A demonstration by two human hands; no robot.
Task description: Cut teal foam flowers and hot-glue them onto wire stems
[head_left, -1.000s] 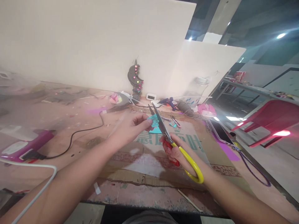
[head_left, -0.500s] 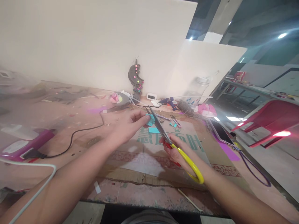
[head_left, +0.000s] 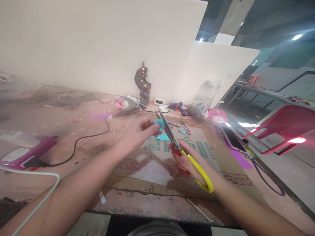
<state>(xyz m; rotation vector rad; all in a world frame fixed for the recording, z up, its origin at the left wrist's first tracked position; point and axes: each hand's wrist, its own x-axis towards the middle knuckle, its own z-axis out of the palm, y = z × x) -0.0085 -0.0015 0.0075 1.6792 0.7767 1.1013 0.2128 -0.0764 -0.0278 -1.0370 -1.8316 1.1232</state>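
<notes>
My left hand [head_left: 139, 132] pinches a small teal paper piece [head_left: 158, 124] above the table's middle. My right hand [head_left: 188, 160] grips scissors [head_left: 172, 137] with a red and a yellow handle loop. The blades stand slightly apart, and their tips reach the teal piece. A larger teal scrap [head_left: 162, 136] lies on the flattened cardboard sheet [head_left: 157, 164] just below the held piece.
A black cable [head_left: 81, 141] runs left to a purple device [head_left: 29, 152]. At the back stand a crescent ornament [head_left: 142, 82], a glue gun [head_left: 178, 107], twine [head_left: 194, 113] and a clear jar [head_left: 209, 93]. A phone [head_left: 230, 137] lies right; a red chair [head_left: 285, 126] beyond the edge.
The large teal piece has been cut: a small piece stays in my left hand, while the bigger scrap has dropped onto the cardboard. The scissors shifted slightly.
</notes>
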